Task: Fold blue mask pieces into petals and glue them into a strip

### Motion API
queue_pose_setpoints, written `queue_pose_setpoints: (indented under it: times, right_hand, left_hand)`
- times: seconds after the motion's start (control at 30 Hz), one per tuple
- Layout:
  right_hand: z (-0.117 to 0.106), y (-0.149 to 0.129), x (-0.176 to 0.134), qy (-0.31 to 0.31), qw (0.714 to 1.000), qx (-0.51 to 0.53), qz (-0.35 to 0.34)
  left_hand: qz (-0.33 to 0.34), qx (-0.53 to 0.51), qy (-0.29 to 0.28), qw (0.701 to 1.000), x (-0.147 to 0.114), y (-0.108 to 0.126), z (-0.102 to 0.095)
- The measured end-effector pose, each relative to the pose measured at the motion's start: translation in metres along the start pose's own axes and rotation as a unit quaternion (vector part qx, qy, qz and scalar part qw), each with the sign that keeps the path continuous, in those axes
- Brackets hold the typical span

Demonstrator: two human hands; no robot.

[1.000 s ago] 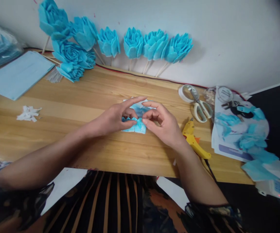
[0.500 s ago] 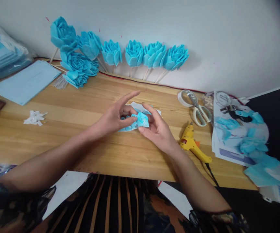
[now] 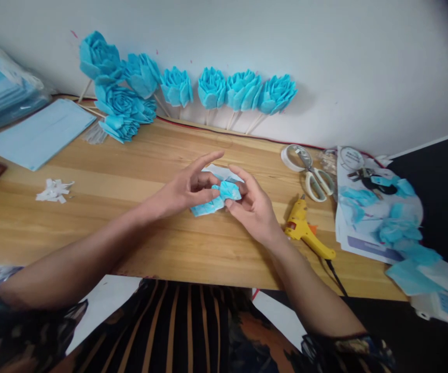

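My left hand (image 3: 183, 189) and right hand (image 3: 253, 207) meet over the middle of the wooden tabletop (image 3: 138, 228), both pinched on a small folded piece of blue paper (image 3: 228, 190) held just above a few more blue pieces (image 3: 207, 207) lying flat beneath it. My left forefinger sticks out straight. A yellow glue gun (image 3: 305, 230) lies just right of my right wrist, scissors (image 3: 314, 178) beyond it, and blue paper flowers (image 3: 212, 89) lean on the wall

The blue paper piece (image 3: 229, 190) is up off the table now, lifted since a second ago; the right hand (image 3: 253, 207) has turned palm-up beneath it. The left hand (image 3: 187, 187) pinches its edge.
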State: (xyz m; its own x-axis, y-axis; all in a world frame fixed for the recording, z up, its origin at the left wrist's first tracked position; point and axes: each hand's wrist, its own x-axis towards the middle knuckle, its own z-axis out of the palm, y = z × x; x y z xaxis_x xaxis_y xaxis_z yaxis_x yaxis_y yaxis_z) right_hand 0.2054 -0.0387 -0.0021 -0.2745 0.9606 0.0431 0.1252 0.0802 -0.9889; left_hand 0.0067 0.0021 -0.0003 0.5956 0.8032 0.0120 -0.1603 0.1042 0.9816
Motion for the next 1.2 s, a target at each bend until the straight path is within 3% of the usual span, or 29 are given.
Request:
queue_pose_setpoints:
  times: [0.4,0.7,0.97,1.2]
  right_hand:
    - [0.002,0.000,-0.002,0.026,0.994,-0.101,-0.046]
    - [0.001,-0.006,-0.002,0.006,0.993,-0.107,-0.046]
    - [0.004,-0.004,-0.003,0.006,0.990,-0.125,-0.059]
    - [-0.004,0.003,-0.001,-0.018,0.998,-0.037,-0.041]
  left_hand:
    - [-0.033,0.155,0.024,0.987,0.003,0.004,0.002]
    - [-0.029,0.190,0.023,0.981,-0.002,0.007,0.005]
    - [-0.022,0.285,0.020,0.958,-0.005,0.013,0.012]
    - [-0.031,0.179,0.063,0.981,-0.001,0.004,0.003]
